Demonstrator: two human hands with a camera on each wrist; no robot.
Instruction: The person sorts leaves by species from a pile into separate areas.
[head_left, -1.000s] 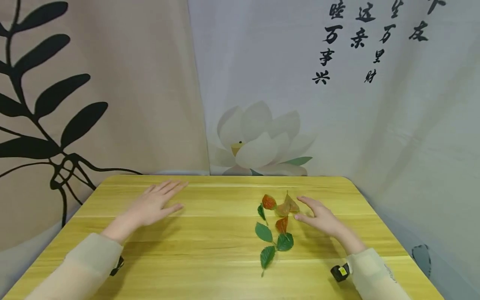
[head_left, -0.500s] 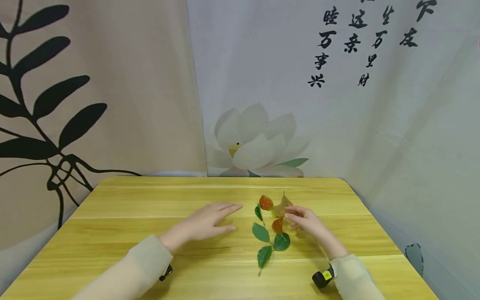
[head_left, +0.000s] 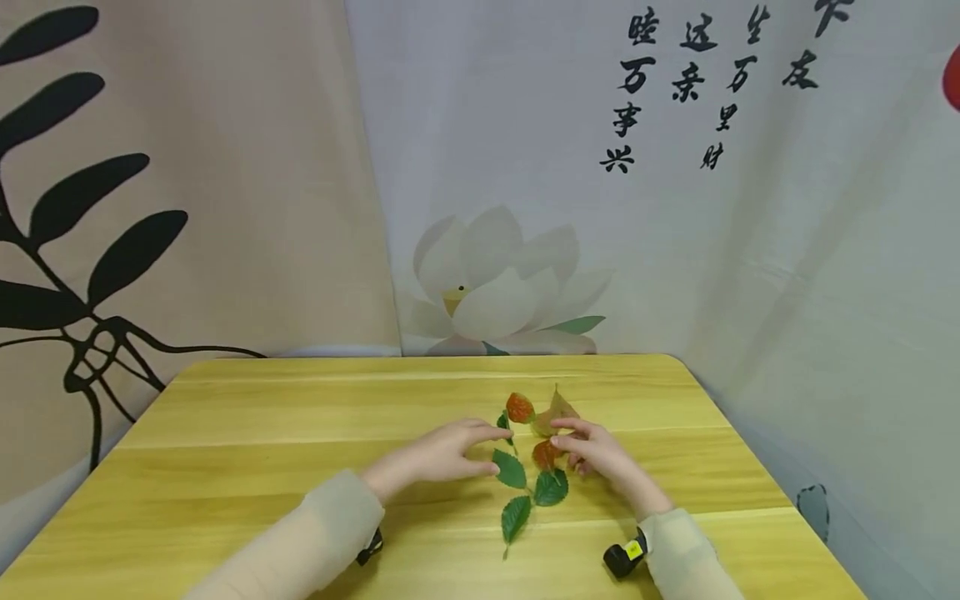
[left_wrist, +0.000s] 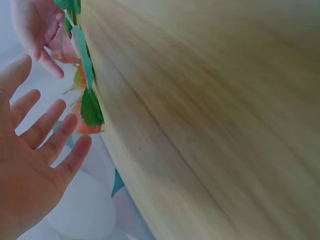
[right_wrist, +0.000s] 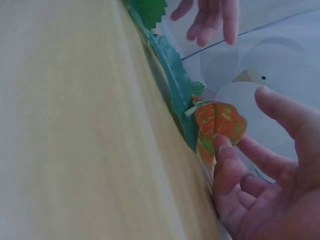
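Note:
A Chinese lantern sprig lies on the table, with orange husks [head_left: 520, 408], a paler tan husk [head_left: 555, 414] and green toothed leaves [head_left: 515, 518]. My left hand [head_left: 450, 451] hovers at the sprig's left side, fingers spread and holding nothing; its fingertips overlap a leaf in the head view, though contact cannot be told. On the other side, my right hand [head_left: 602, 455] has bent fingers against or just beside the nearer orange husk [right_wrist: 220, 125]. Its thumb stands apart from that husk in the right wrist view. The right hand partly hides the tan husk.
The wooden table [head_left: 300, 417] spreads around the sprig. Behind it hangs a cloth backdrop [head_left: 495, 167] printed with a lotus, dark leaves and characters. A small black device [head_left: 625, 557] is worn at the right wrist.
My left hand has moved right across the table to the sprig's leaves. My right hand has shifted slightly left and lower to the nearer orange husk, its fingers more bent. The view has turned slightly right.

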